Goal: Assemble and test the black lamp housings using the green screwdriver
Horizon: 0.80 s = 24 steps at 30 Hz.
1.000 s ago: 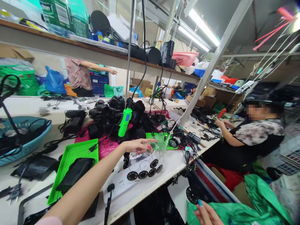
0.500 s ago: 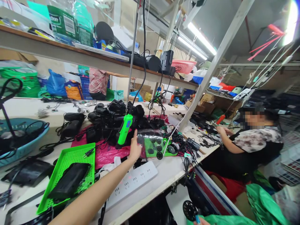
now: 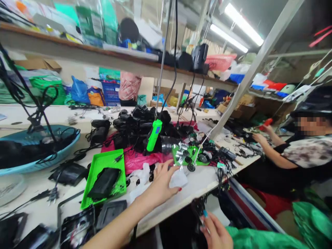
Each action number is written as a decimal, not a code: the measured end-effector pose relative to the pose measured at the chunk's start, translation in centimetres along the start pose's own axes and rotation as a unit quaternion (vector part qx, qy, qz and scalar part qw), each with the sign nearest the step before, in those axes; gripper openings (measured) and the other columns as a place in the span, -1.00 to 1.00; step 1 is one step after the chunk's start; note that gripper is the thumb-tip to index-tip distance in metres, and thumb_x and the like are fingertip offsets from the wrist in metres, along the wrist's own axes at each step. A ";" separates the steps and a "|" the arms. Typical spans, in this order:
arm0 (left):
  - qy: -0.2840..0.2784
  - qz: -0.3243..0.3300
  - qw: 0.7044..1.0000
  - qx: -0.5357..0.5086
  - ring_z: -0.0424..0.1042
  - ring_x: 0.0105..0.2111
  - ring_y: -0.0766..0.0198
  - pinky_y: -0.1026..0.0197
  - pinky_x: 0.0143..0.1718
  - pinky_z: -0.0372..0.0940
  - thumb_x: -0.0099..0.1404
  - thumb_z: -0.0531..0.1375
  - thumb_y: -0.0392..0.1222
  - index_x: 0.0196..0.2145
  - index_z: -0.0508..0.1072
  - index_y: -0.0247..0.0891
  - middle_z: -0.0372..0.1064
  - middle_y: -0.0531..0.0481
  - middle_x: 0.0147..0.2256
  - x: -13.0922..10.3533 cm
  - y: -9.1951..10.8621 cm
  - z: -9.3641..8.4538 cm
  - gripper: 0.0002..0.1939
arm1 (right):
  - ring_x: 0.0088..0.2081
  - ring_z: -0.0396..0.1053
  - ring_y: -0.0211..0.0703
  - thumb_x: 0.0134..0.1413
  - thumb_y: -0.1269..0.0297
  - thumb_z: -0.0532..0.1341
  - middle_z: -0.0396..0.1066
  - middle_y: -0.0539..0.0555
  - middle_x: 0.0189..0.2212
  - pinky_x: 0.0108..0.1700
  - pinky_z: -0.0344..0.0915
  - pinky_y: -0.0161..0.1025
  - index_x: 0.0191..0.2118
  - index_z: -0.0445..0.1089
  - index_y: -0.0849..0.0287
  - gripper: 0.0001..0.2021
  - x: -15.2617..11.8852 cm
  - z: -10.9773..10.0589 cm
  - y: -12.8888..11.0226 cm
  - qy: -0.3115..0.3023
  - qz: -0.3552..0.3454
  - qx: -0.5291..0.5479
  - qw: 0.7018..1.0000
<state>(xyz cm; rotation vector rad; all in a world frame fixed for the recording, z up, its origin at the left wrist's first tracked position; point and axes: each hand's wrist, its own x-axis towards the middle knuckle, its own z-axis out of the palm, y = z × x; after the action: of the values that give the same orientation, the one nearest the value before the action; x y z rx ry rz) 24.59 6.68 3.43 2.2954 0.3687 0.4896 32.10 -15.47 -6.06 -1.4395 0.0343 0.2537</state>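
Note:
My left hand point(image 3: 162, 181) reaches over the bench, its fingers and thumb apart. A whitish piece point(image 3: 178, 179) shows beside its thumb; I cannot tell whether they touch. Just beyond the fingertips lies a clear plastic bag point(image 3: 171, 150) with small round black parts, over a green tray point(image 3: 195, 152). A green electric screwdriver point(image 3: 155, 135) hangs upright behind the hand. Low at the right, below the bench edge, my right hand point(image 3: 216, 230) has its fingers closed on a black part point(image 3: 198, 207), blurred and partly hidden. A small blue thing point(image 3: 205, 213) shows at its fingertips.
A green perforated tray point(image 3: 94, 162) holds a black casing point(image 3: 105, 183). Black devices and cables point(image 3: 135, 119) are heaped behind on pink plastic point(image 3: 145, 162). A blue basket point(image 3: 75, 136) stands left. A co-worker point(image 3: 280, 152) sits right. A shelf point(image 3: 103, 55) and slanted post point(image 3: 249, 81) frame the bench.
My left hand has moved nearer and its fingers have spread. The view has swung left. The black disc by my right hand is now harder to make out, and the power strip no longer shows clearly.

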 end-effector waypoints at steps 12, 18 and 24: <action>0.041 0.037 0.995 0.079 0.17 0.11 -0.09 -0.15 0.13 0.09 0.21 0.33 -0.05 0.17 0.32 -0.05 0.38 -0.12 0.09 -12.6 -1.9 -5.5 -0.42 | -0.48 0.32 -0.26 -0.14 0.01 0.42 0.48 0.08 -0.47 -0.41 0.29 -0.34 -0.39 0.55 0.24 -0.65 -8.8 10.4 -1.9 -0.240 0.027 -0.019 0.970; 0.065 -0.001 0.994 0.090 0.23 0.04 -0.03 -0.04 0.06 0.11 0.25 0.30 -0.06 0.13 0.33 -0.11 0.43 -0.11 0.03 -16.1 -2.7 -7.8 -0.48 | -0.46 0.34 -0.22 -0.15 -0.02 0.42 0.48 0.08 -0.51 -0.41 0.30 -0.33 -0.40 0.55 0.24 -0.63 -11.6 12.5 -1.1 -0.301 0.038 -0.060 0.951; 0.112 -0.077 0.989 0.050 0.30 -0.02 0.04 0.01 0.00 0.19 0.26 0.29 -0.05 0.08 0.36 -0.07 0.44 -0.07 0.00 -21.1 -3.6 -9.5 -0.56 | -0.47 0.35 -0.21 -0.04 -0.08 0.34 0.47 0.07 -0.50 -0.41 0.33 -0.31 -0.37 0.52 0.22 -0.61 -13.9 14.3 -0.8 -0.395 0.044 -0.124 0.909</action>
<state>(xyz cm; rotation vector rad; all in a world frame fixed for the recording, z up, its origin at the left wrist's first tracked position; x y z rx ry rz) 1.25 6.51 2.03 2.2899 0.6900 0.6659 16.92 -3.57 -0.90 -1.4937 -0.6165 0.9287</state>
